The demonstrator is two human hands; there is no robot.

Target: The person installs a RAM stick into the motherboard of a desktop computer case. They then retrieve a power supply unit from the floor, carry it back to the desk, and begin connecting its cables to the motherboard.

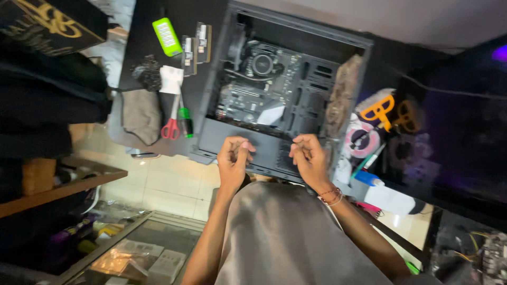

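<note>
Both hands curled loosely, holding nothing visible: left hand, right hand at the computer case near edge, 6 o'clock (motherboard exposed). Grip evenly, avoid scissors at 9.

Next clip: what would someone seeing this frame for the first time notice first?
An open black computer case lies on its side in the middle of the desk, its motherboard and round cooler exposed. Just in front of it, the left hand and right hand hover with fingers curled, over the case's near edge. Left of the case sit red-handled scissors and a bright green rectangular item.
</note>
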